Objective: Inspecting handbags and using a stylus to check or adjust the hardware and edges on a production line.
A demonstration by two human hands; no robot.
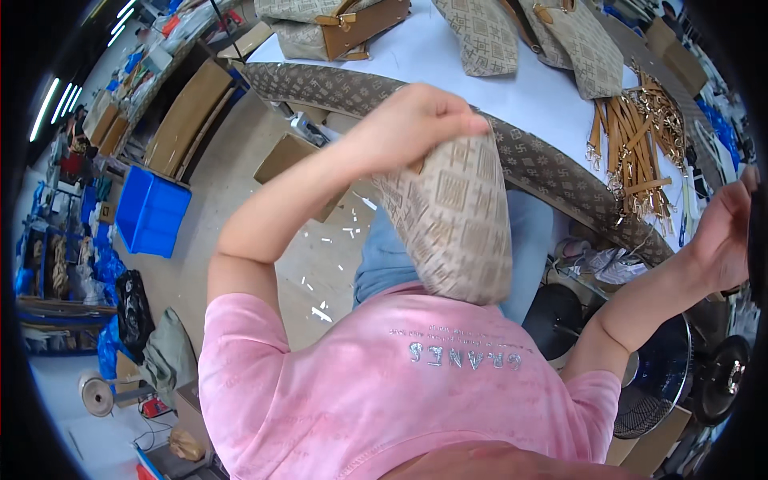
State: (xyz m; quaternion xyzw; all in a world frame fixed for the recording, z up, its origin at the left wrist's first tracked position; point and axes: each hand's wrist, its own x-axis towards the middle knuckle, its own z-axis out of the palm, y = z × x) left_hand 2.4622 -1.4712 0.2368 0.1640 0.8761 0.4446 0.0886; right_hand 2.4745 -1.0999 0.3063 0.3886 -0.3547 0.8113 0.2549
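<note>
Out in front of my body, my left hand (pixel 436 120) is closed on the upper edge of a beige patterned bag (pixel 464 216). The bag hangs down over my lap, its lower end by my pink shirt. Far off to the right, near the rim of the picture, my right hand (pixel 724 228) is raised with its fingers curled. A dark edge lies beside those fingers; what they hold, if anything, I cannot make out. Nearest to that hand on the table is a pile of brown straps (pixel 640 152) with metal clasps.
A white-topped table (pixel 416 52) with patterned cloth along its edge curves ahead of me. More patterned bags (pixel 480 40) lie on it. A blue bin (pixel 152 210) and a cardboard box (pixel 280 160) stand to the left. White scraps litter the floor. A fan (pixel 656 376) stands at lower right.
</note>
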